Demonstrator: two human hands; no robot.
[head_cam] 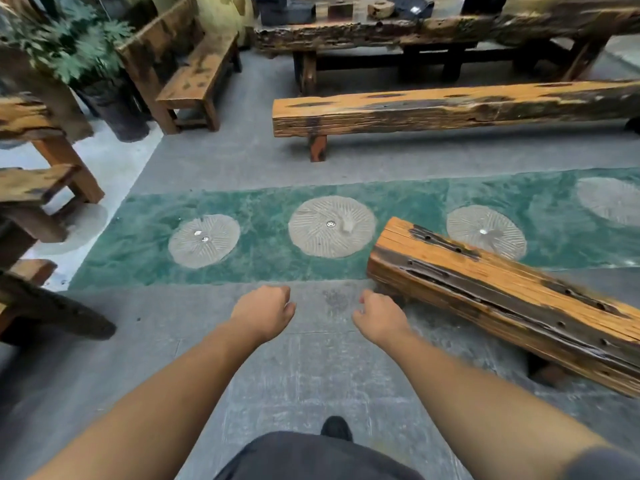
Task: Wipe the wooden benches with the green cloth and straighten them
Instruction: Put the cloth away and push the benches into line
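Both my arms reach forward over the grey floor. My left hand (pixel 265 311) has its fingers curled under and holds nothing. My right hand (pixel 379 315) hangs with loosely curled fingers, also holding nothing, just left of the end of a thick wooden beam bench (pixel 502 292) that lies askew at the right. A second long beam bench (pixel 450 105) stands straight across the floor further ahead. No green cloth is in view.
A green floor strip (pixel 270 220) with round stone discs crosses ahead. A backed wooden bench (pixel 194 71) and potted plant (pixel 79 46) stand at the far left, a heavy wooden table (pixel 415 29) at the back, and more wooden furniture (pixel 31 188) at the left edge. My shoe (pixel 336 427) shows below.
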